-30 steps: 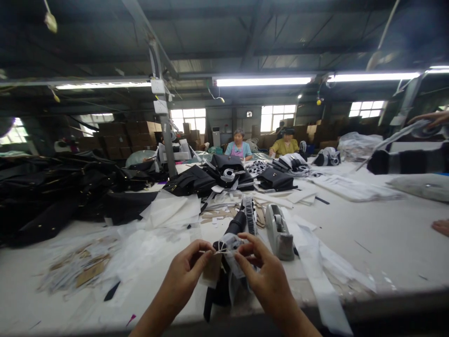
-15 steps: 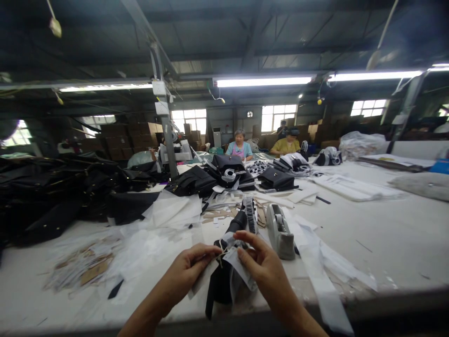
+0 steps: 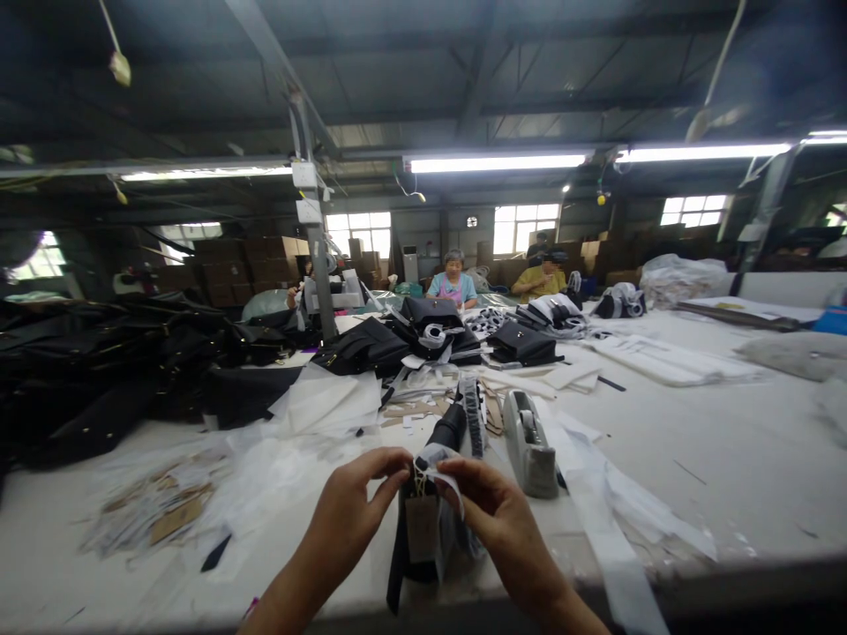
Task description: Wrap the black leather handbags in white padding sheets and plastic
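Observation:
In front of me lies a black strap, partly wrapped in white tissue. A beige hang tag dangles against it from a looped cream string. My left hand pinches at the top of this string with thumb and forefinger; the exact grip is small and partly hidden. On the other side, my right hand is closed on a piece of white wrapping paper beside the string. A band in clear wrap stands just beyond the hands.
A grey tape dispenser stands right of the strap. Loose tags lie at left, near white sheets. Black bags are heaped at far left, with more black bags ahead. Co-workers sit across the table.
The hang tag now hangs down by its string in front of the strap. My left fingers have risen slightly, and the paper in my right hand has shifted upward and folded.

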Tool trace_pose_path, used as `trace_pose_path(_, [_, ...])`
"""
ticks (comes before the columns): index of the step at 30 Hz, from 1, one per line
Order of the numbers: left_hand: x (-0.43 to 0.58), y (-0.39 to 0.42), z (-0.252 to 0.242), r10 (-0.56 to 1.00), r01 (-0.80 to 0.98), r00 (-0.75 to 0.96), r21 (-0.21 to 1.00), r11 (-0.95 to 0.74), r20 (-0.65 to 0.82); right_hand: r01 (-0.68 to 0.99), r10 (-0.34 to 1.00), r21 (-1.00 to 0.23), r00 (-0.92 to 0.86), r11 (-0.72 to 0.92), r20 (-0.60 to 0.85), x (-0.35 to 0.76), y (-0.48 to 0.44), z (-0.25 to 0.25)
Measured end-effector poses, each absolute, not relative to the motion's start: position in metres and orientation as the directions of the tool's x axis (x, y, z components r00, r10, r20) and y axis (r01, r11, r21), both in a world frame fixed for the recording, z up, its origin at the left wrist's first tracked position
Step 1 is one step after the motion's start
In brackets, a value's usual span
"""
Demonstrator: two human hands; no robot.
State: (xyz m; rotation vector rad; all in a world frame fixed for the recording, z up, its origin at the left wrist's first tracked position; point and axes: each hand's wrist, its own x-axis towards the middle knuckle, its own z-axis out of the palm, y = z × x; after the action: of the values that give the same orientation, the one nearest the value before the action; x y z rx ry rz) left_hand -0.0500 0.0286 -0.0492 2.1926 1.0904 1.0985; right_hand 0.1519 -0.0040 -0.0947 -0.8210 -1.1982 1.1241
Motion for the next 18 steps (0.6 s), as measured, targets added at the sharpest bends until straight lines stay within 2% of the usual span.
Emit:
trace_pose_path(3, [-0.048, 0.033, -0.054, 0.737, 0.484, 0.405, 0.557, -0.675, 0.541, -0.183, 0.942, -0.924, 0.047, 0.335, 0.332, 0.151, -0.001, -0.098])
trace_pose_path(7, [-0.043, 0.037, -0.053, 0.662, 0.496, 0.481, 0.445, -0.746, 0.574, -0.086, 0.927, -0.924, 0.089, 0.371, 0.364, 0.152, 0.000, -0.098])
trace_pose_path(12, [-0.042, 0.038, -0.047, 0.665, 0.477, 0.484, 0.465, -0.746, 0.569, -0.068, 0.934, -0.934, 0.100, 0.349, 0.342, 0.149, 0.000, -0.089])
trace_pose_path(18, [-0.046, 0.038, -0.056, 0.665, 0.407, 0.426, 0.527, -0.746, 0.613, -0.183, 0.952, -0.935, 0.093, 0.304, 0.291, 0.141, 0.006, -0.076])
